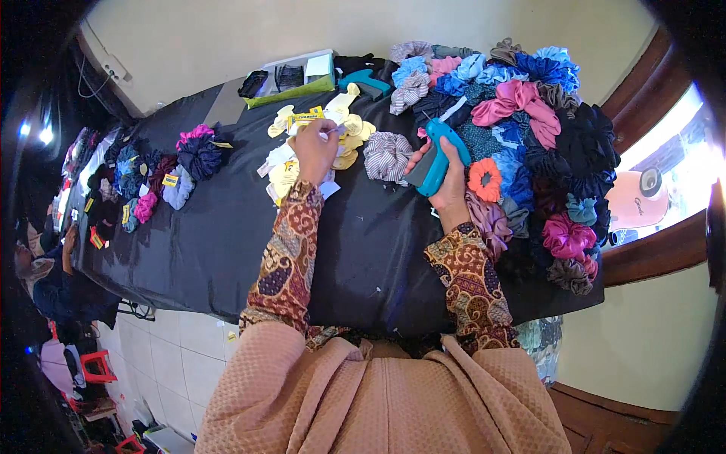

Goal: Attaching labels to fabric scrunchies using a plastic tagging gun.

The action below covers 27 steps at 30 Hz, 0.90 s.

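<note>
My right hand is wrapped around a teal tagging gun, its needle aimed up and away from me. Over a heap of yellow and white paper tags, my left hand pinches a small pale tag between thumb and fingertips. A grey-and-white striped scrunchie lies between my hands on the black cloth. Just right of the gun sits an orange scrunchie, at the edge of a large pile of scrunchies in blue, pink, black and other colours.
A second teal tagging gun lies at the back beside a box holding black items. Tagged scrunchies are grouped on the left of the black-covered table. Another person is at the far left. A wooden window frame borders the right.
</note>
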Tool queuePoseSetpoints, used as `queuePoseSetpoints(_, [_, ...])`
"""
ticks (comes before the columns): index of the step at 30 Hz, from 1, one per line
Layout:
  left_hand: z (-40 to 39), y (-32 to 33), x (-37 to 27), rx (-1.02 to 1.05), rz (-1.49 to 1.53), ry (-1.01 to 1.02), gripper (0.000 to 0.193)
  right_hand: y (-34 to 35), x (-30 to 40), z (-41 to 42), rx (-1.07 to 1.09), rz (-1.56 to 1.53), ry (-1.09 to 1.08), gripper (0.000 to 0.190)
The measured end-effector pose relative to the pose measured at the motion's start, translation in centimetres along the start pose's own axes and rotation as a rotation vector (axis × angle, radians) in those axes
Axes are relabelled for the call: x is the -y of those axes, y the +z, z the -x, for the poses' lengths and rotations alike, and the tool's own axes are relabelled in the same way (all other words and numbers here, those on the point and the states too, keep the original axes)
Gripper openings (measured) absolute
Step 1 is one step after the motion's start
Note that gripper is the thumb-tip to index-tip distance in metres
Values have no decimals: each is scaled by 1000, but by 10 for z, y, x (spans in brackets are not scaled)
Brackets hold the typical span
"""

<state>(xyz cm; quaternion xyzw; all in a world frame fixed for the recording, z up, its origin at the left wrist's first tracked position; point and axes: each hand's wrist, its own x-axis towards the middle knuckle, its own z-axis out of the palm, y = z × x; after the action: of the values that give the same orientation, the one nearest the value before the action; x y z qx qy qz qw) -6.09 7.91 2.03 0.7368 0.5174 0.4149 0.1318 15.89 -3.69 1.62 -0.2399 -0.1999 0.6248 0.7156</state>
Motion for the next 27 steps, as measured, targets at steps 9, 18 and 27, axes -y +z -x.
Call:
queuePoseSetpoints(9, [61,36,-49,22,1143,-281,16,21,-11,18,53,408,-75,36])
queuePoseSetpoints(18, [55,28,-41,38,1331,-429,27,26,-17,23,120,657,-150,25])
queuePoseSetpoints(27, [56,22,-43,144,1292,-428,25,23,-17,21,136,688,-94,29])
